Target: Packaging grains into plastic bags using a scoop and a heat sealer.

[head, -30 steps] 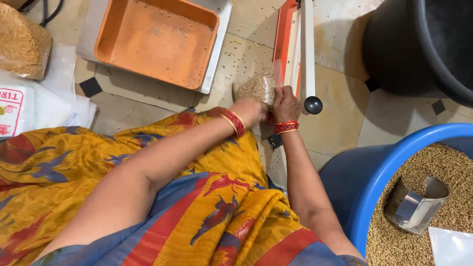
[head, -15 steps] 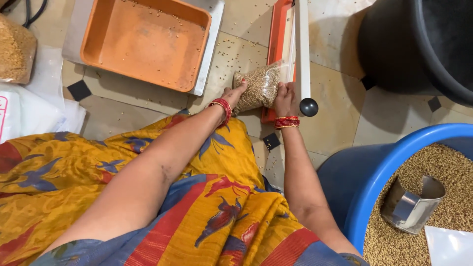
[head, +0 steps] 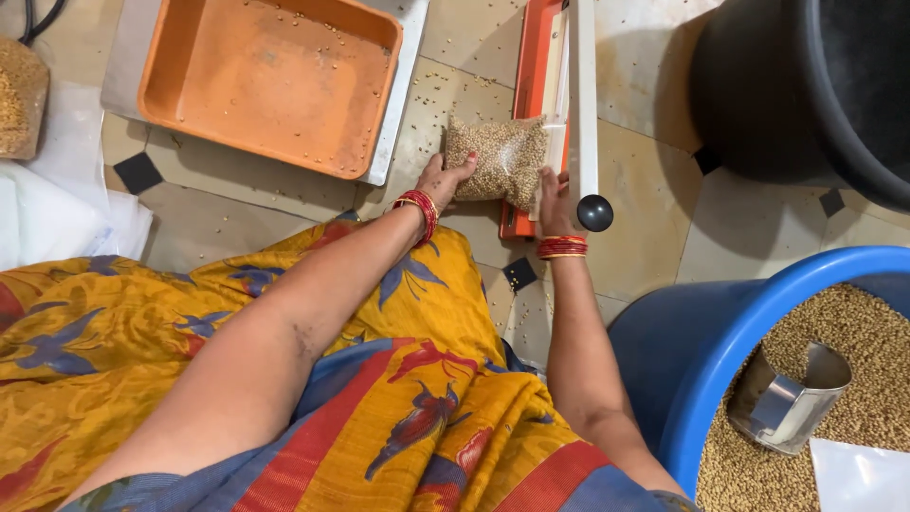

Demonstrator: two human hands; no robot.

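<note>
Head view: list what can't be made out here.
- Mouth of the grain bag: hidden under the sealer arm.
- Right hand: fingertips hidden behind bag and arm.
- Black bin: cut off by top and right edges; contents dark.
- Blue tub: cut off by right and bottom edges.
- Left hand: palm against bag, unseen.
- Sack: cut off by left edge.
</note>
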